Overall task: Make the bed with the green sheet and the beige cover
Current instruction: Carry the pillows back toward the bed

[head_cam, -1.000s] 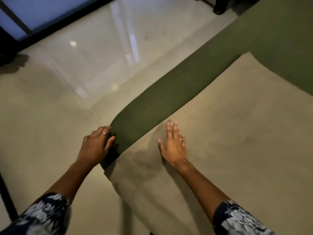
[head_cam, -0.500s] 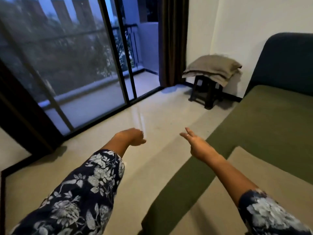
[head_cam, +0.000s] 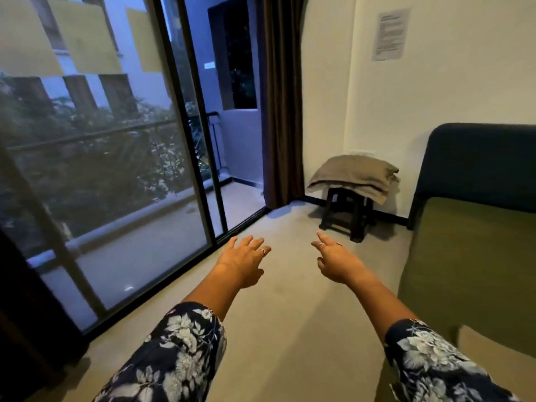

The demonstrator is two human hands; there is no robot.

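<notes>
The green sheet (head_cam: 475,262) covers the bed along the right edge of the view, running up to a dark headboard (head_cam: 478,166). A corner of the beige cover (head_cam: 499,352) lies on it at the lower right. My left hand (head_cam: 242,261) and my right hand (head_cam: 336,261) are both stretched forward over the floor, left of the bed, with fingers spread and loose. Neither hand touches or holds anything.
A dark wooden stool (head_cam: 346,213) stands against the far wall with a folded beige-grey cloth (head_cam: 353,177) on top. Glass sliding doors (head_cam: 116,169) run along the left, with a brown curtain (head_cam: 280,105) at their end. Pale floor (head_cam: 284,300) lies between doors and bed.
Both hands have left the bed's corner and risen into the air. The view has swung up from the bed to the room, and the left hand's fingers have uncurled.
</notes>
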